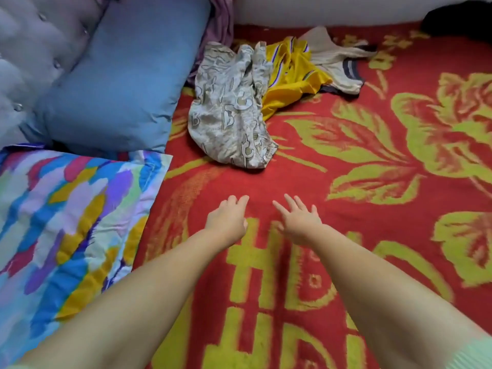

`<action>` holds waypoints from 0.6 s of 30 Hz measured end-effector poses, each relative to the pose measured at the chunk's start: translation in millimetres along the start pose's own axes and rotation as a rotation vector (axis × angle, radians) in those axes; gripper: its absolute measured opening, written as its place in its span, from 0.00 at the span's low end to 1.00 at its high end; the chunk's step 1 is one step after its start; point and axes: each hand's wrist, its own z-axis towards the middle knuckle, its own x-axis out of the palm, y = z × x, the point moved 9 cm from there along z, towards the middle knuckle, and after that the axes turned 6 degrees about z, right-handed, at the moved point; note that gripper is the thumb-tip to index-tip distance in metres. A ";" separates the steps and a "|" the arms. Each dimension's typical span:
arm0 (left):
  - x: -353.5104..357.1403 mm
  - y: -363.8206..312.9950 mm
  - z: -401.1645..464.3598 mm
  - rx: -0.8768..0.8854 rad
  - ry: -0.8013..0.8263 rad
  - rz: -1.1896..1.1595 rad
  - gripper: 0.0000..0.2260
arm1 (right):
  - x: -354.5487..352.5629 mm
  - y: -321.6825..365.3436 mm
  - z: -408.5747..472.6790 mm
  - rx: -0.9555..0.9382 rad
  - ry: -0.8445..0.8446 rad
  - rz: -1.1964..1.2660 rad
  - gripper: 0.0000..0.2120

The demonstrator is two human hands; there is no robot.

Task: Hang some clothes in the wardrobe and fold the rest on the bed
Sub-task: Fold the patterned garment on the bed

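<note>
A crumpled pile of clothes lies on the red and yellow bed blanket [372, 161]. Nearest me is a beige patterned garment [229, 107], behind it a yellow jersey [290, 75], and behind that a cream top with dark striped trim [338, 62]. Both my arms stretch out over the blanket toward the pile. My left hand [227, 219] is empty with loosely curled fingers, short of the beige garment. My right hand [299, 221] is empty too, its fingers spread and straight just above the blanket.
A blue pillow [119, 81] leans on a grey tufted headboard [34, 43] at the left. A multicoloured quilt [66, 214] lies at the near left. Purple fabric [221, 20] hangs at the back. A dark object [460, 20] sits at the far right corner.
</note>
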 end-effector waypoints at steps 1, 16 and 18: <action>4.0 6.3 17.3 -0.001 -0.004 0.010 0.26 | 7.2 -3.4 19.1 0.002 -0.027 0.008 0.29; -32.8 24.7 219.4 0.040 -0.315 0.194 0.14 | 26.5 -13.6 43.6 -0.114 -0.625 -0.089 0.26; -43.2 19.5 218.9 0.026 -0.334 0.101 0.10 | 25.8 -15.7 45.5 -0.099 -0.606 -0.085 0.26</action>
